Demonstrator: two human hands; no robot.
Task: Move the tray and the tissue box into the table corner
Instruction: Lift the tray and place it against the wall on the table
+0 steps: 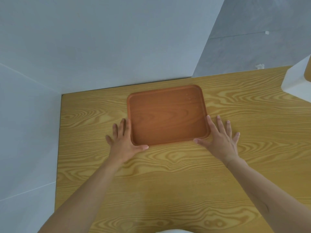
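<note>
A brown wood-grain tray [167, 115] lies flat and empty on the light wooden table [168, 182], a little right of the table's far-left corner [63, 95]. My left hand [123, 142] rests flat on the table against the tray's near-left corner, fingers spread, thumb along the near rim. My right hand [220, 138] lies flat at the near-right corner, fingers spread, thumb touching the rim. A white box-like object [296, 81] sits at the far right edge of view, cut off; I cannot tell whether it is the tissue box.
Grey-white walls [101, 47] close the table at the back and on the left, meeting at the corner. A bare strip of table lies between the tray and the left wall. Something white [171, 231] shows at the bottom edge.
</note>
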